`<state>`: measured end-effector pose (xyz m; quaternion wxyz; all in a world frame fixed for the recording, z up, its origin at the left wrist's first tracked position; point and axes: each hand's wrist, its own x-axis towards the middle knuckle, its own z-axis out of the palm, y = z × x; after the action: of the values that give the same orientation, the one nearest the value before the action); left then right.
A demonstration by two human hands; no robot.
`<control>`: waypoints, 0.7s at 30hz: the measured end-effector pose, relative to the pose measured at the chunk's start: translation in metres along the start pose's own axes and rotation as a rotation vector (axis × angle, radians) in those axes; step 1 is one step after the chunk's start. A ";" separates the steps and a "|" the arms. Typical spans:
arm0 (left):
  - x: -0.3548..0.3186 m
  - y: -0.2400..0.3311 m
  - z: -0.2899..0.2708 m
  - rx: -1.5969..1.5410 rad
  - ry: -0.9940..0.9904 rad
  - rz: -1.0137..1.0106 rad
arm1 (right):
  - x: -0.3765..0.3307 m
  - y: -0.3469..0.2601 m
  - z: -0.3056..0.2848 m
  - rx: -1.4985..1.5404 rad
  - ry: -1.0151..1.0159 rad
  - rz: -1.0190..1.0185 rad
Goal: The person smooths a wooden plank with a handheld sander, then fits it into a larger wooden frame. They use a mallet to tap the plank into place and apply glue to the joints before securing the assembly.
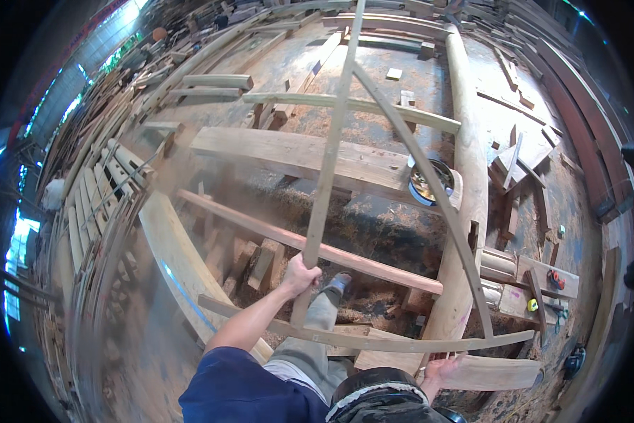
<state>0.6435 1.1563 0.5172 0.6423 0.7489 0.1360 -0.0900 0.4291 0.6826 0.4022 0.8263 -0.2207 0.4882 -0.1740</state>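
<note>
My left hand point(301, 273) is closed round one long leg of a triangular frame of thin wooden strips point(331, 158). That leg runs away from me toward the top of the view, and a second strip point(415, 151) slants down to the right from it. The frame's crosspiece point(401, 345) lies across in front of my body. Just below the crosspiece, close to the near end of a thick round log point(472, 141), my right hand point(441, 369) is turned palm up with fingers stretched out. A reddish wooden bar point(359, 262) passes beneath the left hand.
Wide planks point(281, 149) and a pale curved board point(179, 247) lie around me. A round container point(432, 182) rests beside the log. To the right are a yellow tape measure point(532, 304) and a red-and-black tool point(556, 280). Sawdust and offcuts cover the ground; timber stacks line both sides.
</note>
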 end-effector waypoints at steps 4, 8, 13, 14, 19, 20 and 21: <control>0.038 -0.038 -0.080 0.078 0.126 -0.098 | 0.001 0.071 0.073 -0.225 -0.121 -0.107; 0.096 -0.061 -0.163 0.083 0.154 -0.259 | -0.009 0.135 0.147 -0.407 -0.069 -0.081; 0.168 -0.095 -0.256 0.197 0.244 -0.406 | -0.007 0.227 0.243 -0.606 -0.044 0.016; 0.183 -0.103 -0.277 0.225 0.242 -0.416 | -0.007 0.252 0.260 -0.595 -0.097 0.051; 0.265 -0.140 -0.358 0.798 0.539 -0.247 | -0.016 0.383 0.314 -0.739 0.029 0.297; 0.271 -0.145 -0.358 1.009 0.519 -0.090 | -0.020 0.413 0.322 -0.859 0.041 0.287; 0.279 -0.150 -0.352 1.189 0.509 -0.059 | -0.021 0.442 0.332 -0.909 0.029 0.318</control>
<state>0.8459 1.5488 0.3457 0.0627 0.9708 0.2312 0.0128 0.7443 1.1305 0.3225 0.6558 -0.4797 0.5537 0.1823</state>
